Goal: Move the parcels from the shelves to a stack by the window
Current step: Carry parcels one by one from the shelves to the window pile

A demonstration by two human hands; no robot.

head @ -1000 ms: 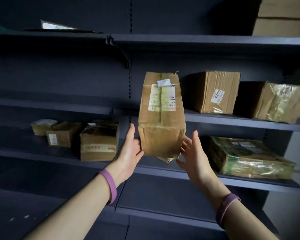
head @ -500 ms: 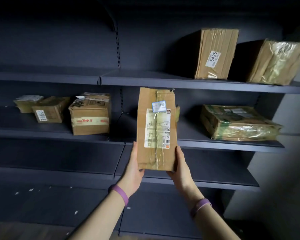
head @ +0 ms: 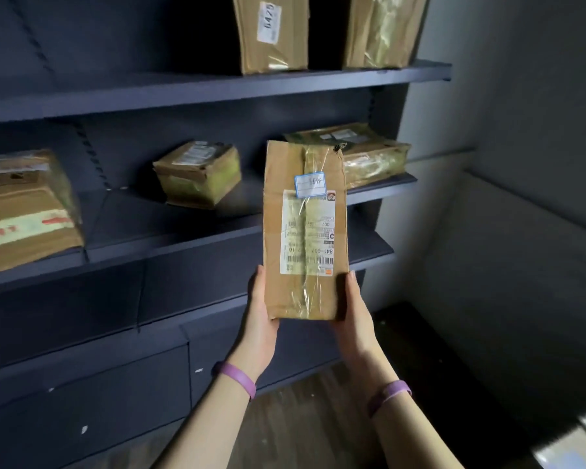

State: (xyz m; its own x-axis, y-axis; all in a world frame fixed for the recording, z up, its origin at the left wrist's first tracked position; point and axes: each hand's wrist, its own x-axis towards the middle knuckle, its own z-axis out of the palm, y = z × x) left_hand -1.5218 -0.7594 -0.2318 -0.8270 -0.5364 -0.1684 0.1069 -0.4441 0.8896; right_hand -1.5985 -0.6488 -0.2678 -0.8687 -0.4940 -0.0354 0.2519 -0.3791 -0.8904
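Head view: we hold one parcel [head: 305, 231] upright in the air in front of the shelves [head: 183, 93], clear of every board. Our left hand [head: 261, 316] grips its lower left edge and our right hand [head: 356, 313] its lower right. We judge this the carry step: the parcel is off its shelf and bound for the window, which we cannot see here. Next we must turn away with the tall box kept steady. Shelf edges jut close on the left, the wall [head: 521, 96] stands to the right, and bare floor [head: 301, 418] lies between for stepping.
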